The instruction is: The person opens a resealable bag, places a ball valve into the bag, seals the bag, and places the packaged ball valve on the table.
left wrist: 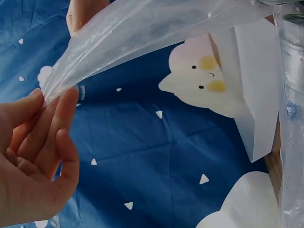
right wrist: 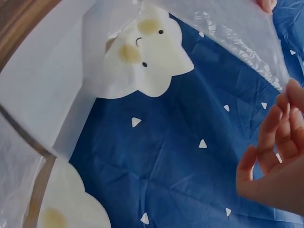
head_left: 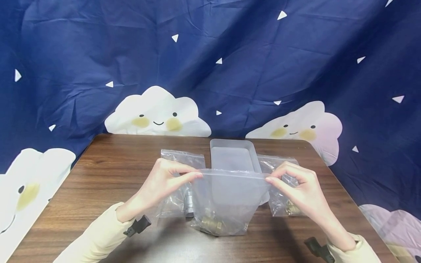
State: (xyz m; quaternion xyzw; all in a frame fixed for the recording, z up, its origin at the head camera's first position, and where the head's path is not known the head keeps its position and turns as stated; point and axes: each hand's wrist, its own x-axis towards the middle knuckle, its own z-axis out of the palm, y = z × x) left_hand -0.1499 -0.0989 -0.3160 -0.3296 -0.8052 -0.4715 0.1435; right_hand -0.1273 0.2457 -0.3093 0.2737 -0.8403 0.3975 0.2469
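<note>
Between both hands hangs a clear zip bag, its top edge stretched straight. Brass fittings lie in its bottom, low over the table. My left hand pinches the bag's upper left corner between thumb and finger. The upper right corner is pinched by my right hand. In the left wrist view the bag runs from the left hand's fingertips, and the right wrist view shows the right hand on the opposite corner. Whether the zip is closed cannot be told.
Behind the held bag stands a translucent plastic tray. A second clear bag with a silvery metal cylinder lies at left. Another bag with a brass fitting lies at right. All rest on a brown wooden table.
</note>
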